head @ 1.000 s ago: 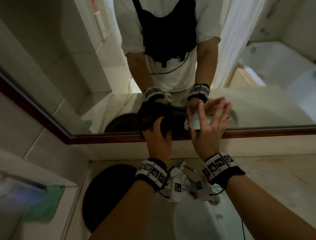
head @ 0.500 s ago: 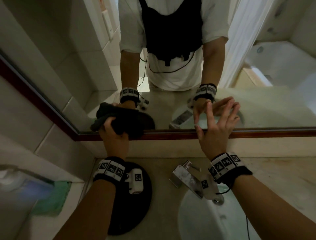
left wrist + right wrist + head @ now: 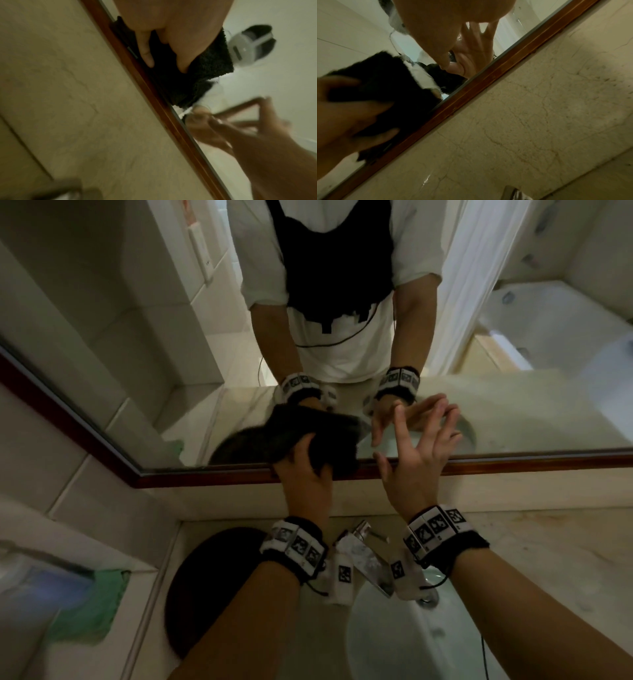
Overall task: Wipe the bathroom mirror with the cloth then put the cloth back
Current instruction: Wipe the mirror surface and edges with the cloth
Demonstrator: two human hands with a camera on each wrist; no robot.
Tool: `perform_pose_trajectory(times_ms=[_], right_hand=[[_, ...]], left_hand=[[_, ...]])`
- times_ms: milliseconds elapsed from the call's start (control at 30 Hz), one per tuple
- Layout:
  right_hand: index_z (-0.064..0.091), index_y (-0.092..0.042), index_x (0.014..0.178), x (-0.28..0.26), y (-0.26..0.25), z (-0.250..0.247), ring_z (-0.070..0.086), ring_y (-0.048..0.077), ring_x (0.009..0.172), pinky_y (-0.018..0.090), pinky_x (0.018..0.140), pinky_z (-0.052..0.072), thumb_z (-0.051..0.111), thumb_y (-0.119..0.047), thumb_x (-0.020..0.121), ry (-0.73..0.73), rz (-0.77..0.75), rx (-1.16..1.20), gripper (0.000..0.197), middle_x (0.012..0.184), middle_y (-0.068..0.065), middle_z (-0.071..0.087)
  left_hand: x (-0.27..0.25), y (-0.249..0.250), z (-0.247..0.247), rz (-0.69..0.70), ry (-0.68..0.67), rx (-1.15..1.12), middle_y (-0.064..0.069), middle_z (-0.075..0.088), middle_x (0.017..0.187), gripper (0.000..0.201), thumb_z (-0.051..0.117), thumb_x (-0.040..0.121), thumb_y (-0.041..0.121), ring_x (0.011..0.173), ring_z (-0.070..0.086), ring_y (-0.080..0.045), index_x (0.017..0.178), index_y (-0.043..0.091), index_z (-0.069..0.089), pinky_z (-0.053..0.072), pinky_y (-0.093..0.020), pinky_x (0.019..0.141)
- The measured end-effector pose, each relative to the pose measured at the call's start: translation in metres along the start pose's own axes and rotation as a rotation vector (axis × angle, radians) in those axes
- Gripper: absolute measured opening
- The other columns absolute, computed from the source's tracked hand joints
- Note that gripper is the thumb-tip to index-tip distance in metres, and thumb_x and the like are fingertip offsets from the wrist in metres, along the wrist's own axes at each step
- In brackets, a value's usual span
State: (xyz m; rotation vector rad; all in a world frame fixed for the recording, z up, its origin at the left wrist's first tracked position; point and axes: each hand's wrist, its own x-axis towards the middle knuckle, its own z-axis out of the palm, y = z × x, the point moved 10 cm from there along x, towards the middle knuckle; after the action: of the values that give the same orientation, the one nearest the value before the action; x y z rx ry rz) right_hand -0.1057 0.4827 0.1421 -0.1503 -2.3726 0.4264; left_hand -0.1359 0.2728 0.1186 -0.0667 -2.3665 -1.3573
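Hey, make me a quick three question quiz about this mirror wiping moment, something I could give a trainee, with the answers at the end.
1. True or false: the right hand holds the dark cloth.
2. Which part of the mirror is the cloth on? A) top edge B) bottom edge, by the wooden frame C) far right side
3. Fill in: the right hand's fingers are ____ against the glass.

Key: 1. False, the left hand grips it. 2. B. 3. Spread.
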Motion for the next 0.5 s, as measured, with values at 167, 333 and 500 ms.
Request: perform_pose_trajectory(times_ms=[167,333,500], right_hand=[[0.025,-0.029,0.155,-0.002,0.002,-0.003,-0.007,0.049,0.146,0.075,0.109,0.015,0.064,-0.045,0.088,0.003,-0.024,0.010,0.079,0.160,0.025,-0.005],[0.027,-0.029,0.155,-0.002,-0.003,-0.008,-0.004,0.051,0.147,0.074,0.108,0.019,0.062,-0.047,0.087,-0.015,-0.023,0.016,0.079,0.161,0.027,-0.002],[0.034,-0.024,0.152,-0.003,-0.015,-0.016,0.001,0.050,0.147,0.072,0.109,0.021,0.073,-0.039,0.083,0.042,0.007,0.035,0.081,0.159,0.031,0.005]], left_hand=[[-0.007,0.016,0.025,0.056,-0.022,0.002,-0.027,0.034,0.144,0.057,0.073,0.082,0.008,0.135,0.032,-0.042,0.133,0.019,0.051,0.035,-0.053,0.111],[-0.002,0.005,0.015,0.074,-0.035,-0.020,-0.015,0.027,0.149,0.059,0.074,0.085,0.013,0.138,0.031,-0.038,0.134,0.031,0.047,0.042,-0.056,0.106],[0.010,-0.019,-0.022,0.000,0.030,-0.033,-0.024,0.032,0.143,0.059,0.073,0.084,0.007,0.132,0.038,-0.039,0.136,0.022,0.048,0.040,-0.053,0.108]])
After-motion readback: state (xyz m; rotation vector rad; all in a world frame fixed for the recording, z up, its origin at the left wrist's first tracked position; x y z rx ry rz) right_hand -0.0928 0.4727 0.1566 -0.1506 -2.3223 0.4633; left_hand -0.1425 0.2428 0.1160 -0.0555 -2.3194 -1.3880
